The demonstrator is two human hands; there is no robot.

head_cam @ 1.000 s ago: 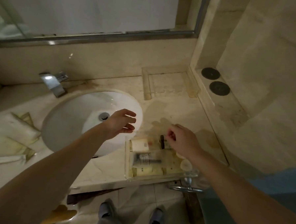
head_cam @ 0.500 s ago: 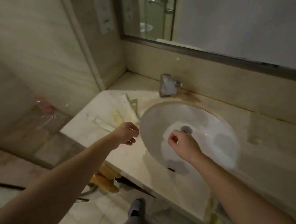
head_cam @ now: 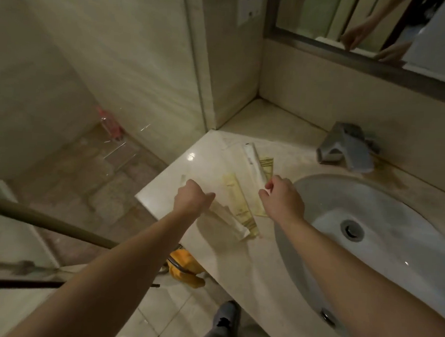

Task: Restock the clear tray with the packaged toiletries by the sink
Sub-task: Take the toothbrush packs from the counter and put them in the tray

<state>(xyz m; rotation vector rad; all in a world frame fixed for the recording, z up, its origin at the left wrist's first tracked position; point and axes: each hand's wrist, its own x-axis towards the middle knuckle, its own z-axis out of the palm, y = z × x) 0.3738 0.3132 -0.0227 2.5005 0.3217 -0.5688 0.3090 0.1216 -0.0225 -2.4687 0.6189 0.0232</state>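
Observation:
Several flat packaged toiletries lie on the marble counter (head_cam: 211, 260) left of the sink (head_cam: 383, 228). My left hand (head_cam: 192, 197) curls over a long white packet (head_cam: 228, 224); one end of it pokes out beyond my knuckles. A pale yellow packet (head_cam: 236, 197) lies between my hands. My right hand (head_cam: 283, 198) pinches the near end of a narrow white packet (head_cam: 254, 161) with thumb and forefinger. That packet lies over a yellow patterned sachet (head_cam: 266, 164). The clear tray is out of view.
A chrome faucet (head_cam: 346, 149) stands behind the basin, below the mirror (head_cam: 378, 34). The counter's left edge drops to a tiled floor (head_cam: 92, 177). A yellow object (head_cam: 185, 269) sits under the counter, and my shoe (head_cam: 226, 315) is below.
My view swung left from the tray past the basin to the counter's left end. Both hands moved off the tray and basin and now rest on the packets.

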